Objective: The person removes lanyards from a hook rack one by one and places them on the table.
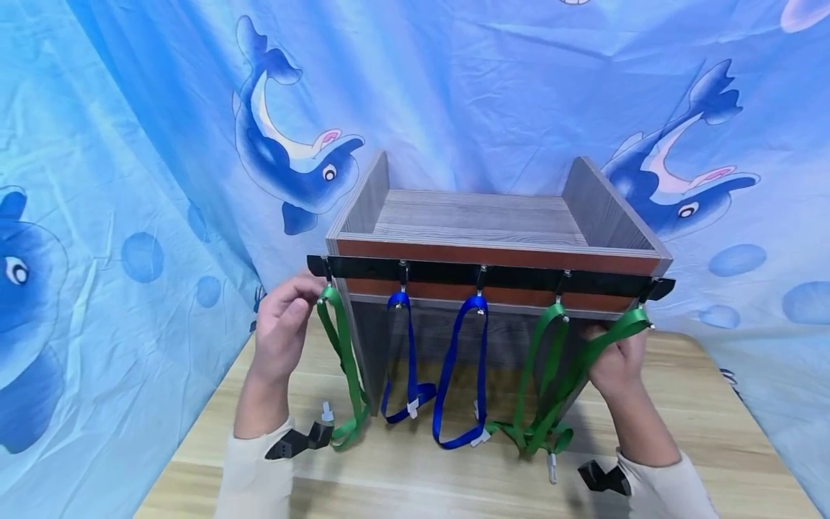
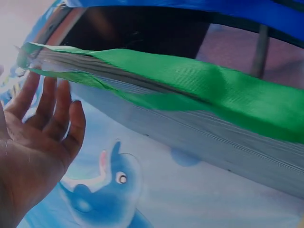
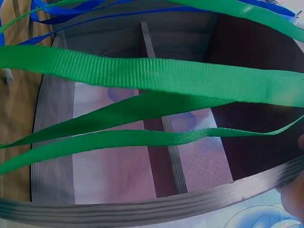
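Note:
A grey wood-grain shelf unit (image 1: 480, 209) stands on the table with a black hook rail (image 1: 447, 274) across its front. My left hand (image 1: 285, 317) is at the rail's left end, fingertips close to the shelf's edge beside a green lanyard (image 1: 349, 353). In the left wrist view its palm shows with relaxed, slightly bent fingers (image 2: 61, 102). Under the rail's right end my right hand (image 1: 622, 360) grips the shelf's side panel (image 3: 213, 192), partly behind another green lanyard (image 1: 599, 349). Two blue lanyards (image 1: 483, 353) hang from the middle hooks, a further green one (image 1: 551, 353) to their right.
The wooden table (image 1: 415, 483) extends in front of the shelf, with lanyard ends and pale clips (image 1: 552, 467) hanging low over it. A blue dolphin-print curtain (image 1: 454, 94) stands behind and at both sides. Each wrist wears a small black device (image 1: 603, 477).

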`<state>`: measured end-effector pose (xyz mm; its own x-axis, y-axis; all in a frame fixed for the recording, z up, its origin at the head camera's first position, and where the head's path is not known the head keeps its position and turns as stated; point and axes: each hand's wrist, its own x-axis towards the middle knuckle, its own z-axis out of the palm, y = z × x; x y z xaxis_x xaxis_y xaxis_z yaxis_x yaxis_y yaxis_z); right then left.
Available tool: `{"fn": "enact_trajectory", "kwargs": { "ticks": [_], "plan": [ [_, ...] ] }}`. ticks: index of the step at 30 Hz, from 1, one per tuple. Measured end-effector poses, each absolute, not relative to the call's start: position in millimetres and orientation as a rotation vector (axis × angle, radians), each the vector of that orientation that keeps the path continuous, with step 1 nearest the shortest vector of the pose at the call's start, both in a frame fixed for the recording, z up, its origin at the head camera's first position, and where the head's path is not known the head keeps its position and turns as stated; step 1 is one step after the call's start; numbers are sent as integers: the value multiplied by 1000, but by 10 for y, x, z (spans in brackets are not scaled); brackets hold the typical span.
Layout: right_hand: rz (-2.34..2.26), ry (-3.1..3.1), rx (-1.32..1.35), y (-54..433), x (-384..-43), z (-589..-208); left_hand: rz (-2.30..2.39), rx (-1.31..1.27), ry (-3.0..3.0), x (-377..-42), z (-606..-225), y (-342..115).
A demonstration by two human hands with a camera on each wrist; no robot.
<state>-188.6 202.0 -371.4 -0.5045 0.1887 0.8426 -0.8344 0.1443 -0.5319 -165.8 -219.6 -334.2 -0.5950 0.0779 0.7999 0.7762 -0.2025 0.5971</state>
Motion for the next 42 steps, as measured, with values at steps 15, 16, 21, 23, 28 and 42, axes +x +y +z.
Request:
{"fn": "enact_trajectory", "kwargs": {
  "ticks": [15, 16, 21, 23, 28, 42],
  "plan": [
    [1514, -1564, 654, 2082, -1883, -3735, -1715, -1094, -1530, -1530, -3092, -2130],
    [1509, -1560, 657, 2090, -1884, -3734, -1719, -1116, -1510, -1529, -3074, -2129],
    [1496, -1558, 674, 2101, -1883, -3749, -1725, -1218, -1529, -1479, -3044, -2218],
    [1511, -1565, 671, 2091, -1873, -3763, -1650, -1162, -1708, -1410, -3047, -2279],
    [1506, -1572, 685, 2069, -1887, -3766, -1295, -870, -2252, -1242, -3035, -2326],
    [1466, -1583, 673, 2064, -1899, -3778, -1206, -991, -2706, -1196, -3066, -2336]
  ]
}}
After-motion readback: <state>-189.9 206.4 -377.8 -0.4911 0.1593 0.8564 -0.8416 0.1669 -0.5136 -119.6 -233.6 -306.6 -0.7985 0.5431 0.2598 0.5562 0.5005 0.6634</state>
